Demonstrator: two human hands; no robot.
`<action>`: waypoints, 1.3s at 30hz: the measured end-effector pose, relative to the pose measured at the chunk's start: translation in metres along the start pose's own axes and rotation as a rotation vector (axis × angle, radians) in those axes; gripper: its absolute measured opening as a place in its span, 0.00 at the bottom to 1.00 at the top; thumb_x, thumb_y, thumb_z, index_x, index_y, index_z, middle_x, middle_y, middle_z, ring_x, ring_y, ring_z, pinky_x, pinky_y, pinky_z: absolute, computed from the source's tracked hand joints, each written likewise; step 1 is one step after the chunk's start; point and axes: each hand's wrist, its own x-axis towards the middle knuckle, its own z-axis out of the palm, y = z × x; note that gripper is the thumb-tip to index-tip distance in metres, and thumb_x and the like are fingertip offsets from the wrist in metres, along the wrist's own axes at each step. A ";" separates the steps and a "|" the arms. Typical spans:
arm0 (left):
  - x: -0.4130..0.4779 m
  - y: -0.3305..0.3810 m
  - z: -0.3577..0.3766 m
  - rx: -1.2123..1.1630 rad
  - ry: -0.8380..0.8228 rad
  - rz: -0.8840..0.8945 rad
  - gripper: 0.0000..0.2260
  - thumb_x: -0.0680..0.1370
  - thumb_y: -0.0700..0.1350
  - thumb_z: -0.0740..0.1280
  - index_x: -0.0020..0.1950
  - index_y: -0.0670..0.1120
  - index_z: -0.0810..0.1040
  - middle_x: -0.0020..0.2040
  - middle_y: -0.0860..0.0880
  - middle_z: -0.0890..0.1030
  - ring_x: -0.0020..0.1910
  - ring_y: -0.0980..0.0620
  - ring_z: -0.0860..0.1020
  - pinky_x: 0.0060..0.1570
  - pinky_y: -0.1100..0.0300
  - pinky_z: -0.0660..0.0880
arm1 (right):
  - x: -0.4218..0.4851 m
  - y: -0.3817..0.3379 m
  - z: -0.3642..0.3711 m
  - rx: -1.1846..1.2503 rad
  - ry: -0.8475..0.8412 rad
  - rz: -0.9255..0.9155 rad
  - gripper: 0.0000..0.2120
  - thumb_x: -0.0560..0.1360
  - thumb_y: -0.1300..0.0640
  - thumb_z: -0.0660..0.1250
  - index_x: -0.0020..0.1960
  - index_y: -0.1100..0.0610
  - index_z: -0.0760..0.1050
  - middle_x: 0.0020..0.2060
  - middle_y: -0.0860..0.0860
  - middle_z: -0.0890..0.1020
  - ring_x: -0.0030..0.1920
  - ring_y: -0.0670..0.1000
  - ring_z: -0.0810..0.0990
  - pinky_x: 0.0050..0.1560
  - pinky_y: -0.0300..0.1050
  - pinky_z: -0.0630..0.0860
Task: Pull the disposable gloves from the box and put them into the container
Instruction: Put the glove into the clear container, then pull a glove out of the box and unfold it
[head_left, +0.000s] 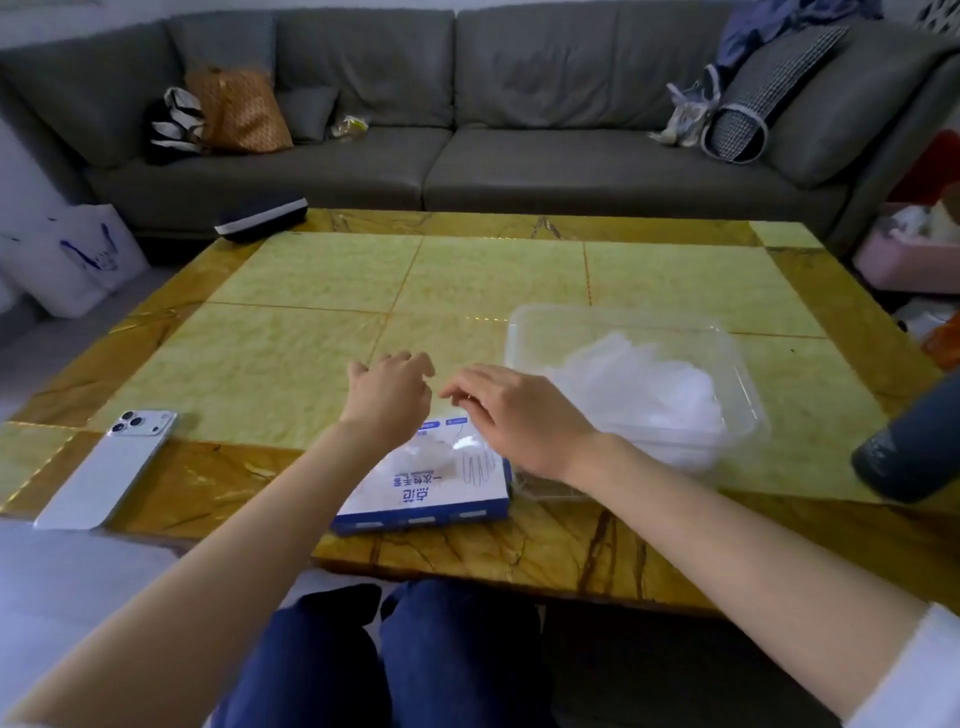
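Disposable gloves (644, 395) lie as a crumpled, clear-white heap in the clear plastic container (750, 400), which sits at 3 o'clock from the middle of the yellow stone table (311, 291). A white smartphone (104, 467) lies face down at 8 o'clock, near the table's front edge. The left hand (389, 395) hangs at 6 o'clock, over the far end of the glove box (431, 493). Its fingers are loosely bent and grip nothing visible. The blue-and-white box lies flat at the front edge, just beside the container's near left corner, with a wisp of clear film at its opening. The right hand (519, 415) hovers at 1 o'clock from the box, its thumb and forefinger tips drawn close together; I cannot tell whether they pinch any film. A dark grey bottle (914, 441) leans in at 4 o'clock, cut off by the frame.
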 end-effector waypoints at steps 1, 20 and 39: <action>-0.009 -0.010 0.008 0.008 -0.048 -0.034 0.12 0.80 0.44 0.57 0.62 0.50 0.73 0.60 0.51 0.76 0.60 0.50 0.73 0.61 0.50 0.61 | 0.001 -0.007 0.010 0.004 -0.044 -0.028 0.10 0.76 0.67 0.64 0.55 0.60 0.77 0.49 0.52 0.82 0.46 0.50 0.82 0.42 0.40 0.78; -0.090 -0.041 0.030 -0.214 -0.315 -0.061 0.26 0.74 0.49 0.64 0.71 0.50 0.64 0.69 0.50 0.67 0.69 0.49 0.63 0.66 0.51 0.60 | -0.016 -0.025 0.079 -0.071 -0.252 0.358 0.10 0.79 0.50 0.61 0.53 0.55 0.75 0.51 0.50 0.79 0.53 0.51 0.76 0.47 0.39 0.67; -0.096 -0.047 0.040 -0.258 -0.230 -0.033 0.39 0.71 0.54 0.71 0.76 0.49 0.54 0.72 0.49 0.65 0.70 0.47 0.62 0.67 0.51 0.60 | 0.004 -0.029 0.041 0.116 0.112 0.412 0.07 0.78 0.63 0.62 0.41 0.58 0.70 0.42 0.50 0.78 0.44 0.46 0.77 0.42 0.33 0.72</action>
